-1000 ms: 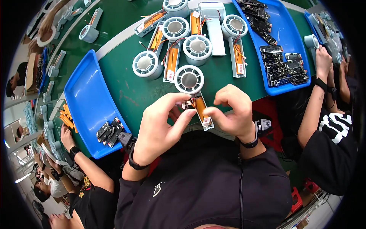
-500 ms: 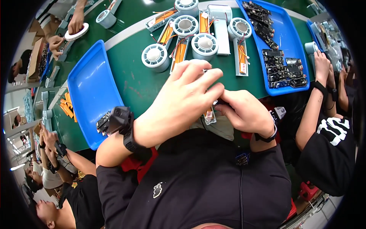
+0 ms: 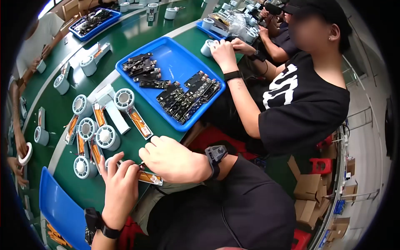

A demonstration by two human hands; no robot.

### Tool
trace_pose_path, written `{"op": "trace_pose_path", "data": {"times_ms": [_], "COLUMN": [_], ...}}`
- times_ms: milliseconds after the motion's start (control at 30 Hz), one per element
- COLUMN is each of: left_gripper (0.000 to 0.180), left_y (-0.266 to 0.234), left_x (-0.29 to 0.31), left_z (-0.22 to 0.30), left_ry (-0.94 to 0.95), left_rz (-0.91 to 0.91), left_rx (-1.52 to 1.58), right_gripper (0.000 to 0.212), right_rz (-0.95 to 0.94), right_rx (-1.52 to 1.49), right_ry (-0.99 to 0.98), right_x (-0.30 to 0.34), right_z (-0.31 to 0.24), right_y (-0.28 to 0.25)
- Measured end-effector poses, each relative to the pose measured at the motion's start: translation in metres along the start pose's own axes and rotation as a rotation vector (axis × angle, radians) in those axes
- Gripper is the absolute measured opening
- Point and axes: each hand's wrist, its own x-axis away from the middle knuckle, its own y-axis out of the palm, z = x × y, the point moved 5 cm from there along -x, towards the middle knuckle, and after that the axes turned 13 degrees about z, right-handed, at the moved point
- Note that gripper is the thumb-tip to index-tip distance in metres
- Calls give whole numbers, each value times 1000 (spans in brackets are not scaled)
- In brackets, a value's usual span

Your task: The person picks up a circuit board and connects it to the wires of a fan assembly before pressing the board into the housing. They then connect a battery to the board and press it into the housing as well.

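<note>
My left hand (image 3: 120,185) is bent round a light-blue handheld fan (image 3: 152,178), whose handle end with an orange battery sticks out below my right hand. Its round head is mostly covered by my left fingers. My right hand (image 3: 173,160) comes in from the right, fingers curled and pinched against the fan's handle close to my left fingertips. Something small and dark shows between the two hands, too hidden to name. Just beyond them lie several more opened fans (image 3: 107,137) with round grilles, orange batteries and thin red wires.
A blue tray (image 3: 171,52) with black circuit boards (image 3: 189,96) stands ahead right. Another blue tray (image 3: 58,210) lies at the near left, beside orange batteries (image 3: 56,235). A co-worker (image 3: 300,96) sits close on my right. Across the green table, a person's hand touches a white ring-shaped roll (image 3: 26,154).
The view has swung to the right, bringing the co-worker and the tray of boards further into sight. My hands stay together at the fan; the left fingers are now more raised.
</note>
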Motion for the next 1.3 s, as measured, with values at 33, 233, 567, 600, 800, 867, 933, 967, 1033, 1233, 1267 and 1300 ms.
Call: {"op": "trace_pose_path", "data": {"times_ms": [33,233,567,600,800,867,933,967,1033,1233,1267,1300], "left_gripper": [13,13,13,13,12,12,12,12,12,15,16,16], "left_y": [-1,1,1,1,7,5,2,1,-2,-8,-8,-9], "left_x": [1,-1,3,2,3,2,0,-1,-2,-3,-4,-5], "left_z": [-3,-7,-10,-11,-15,-13,-10,-8,-6,-1,-1,0], "left_ry": [-45,-185,-177,-178,-136,-124,-108,-90,-73,29,43,43], "left_rz": [10,53,100,103,92,86,65,45,23,-65,-84,-85], "left_rx": [49,146,203,204,158,147,139,131,122,-21,-43,-42], "right_gripper": [20,30,27,27,26,26,27,27,27,27,27,27], "right_rz": [-10,-7,144,132,63,50,28,28,8,4,11,19], "right_rx": [12,-286,-602,-606,-558,-563,-572,-573,-574,-588,-593,-597], "right_ry": [8,288,241,245,275,271,260,262,267,252,251,250], "right_x": [0,10,21,21,20,18,17,17,17,17,17,18], "right_z": [0,6,12,13,14,14,14,14,13,10,10,10], "right_y": [2,19,31,33,39,38,37,37,36,33,32,31]}}
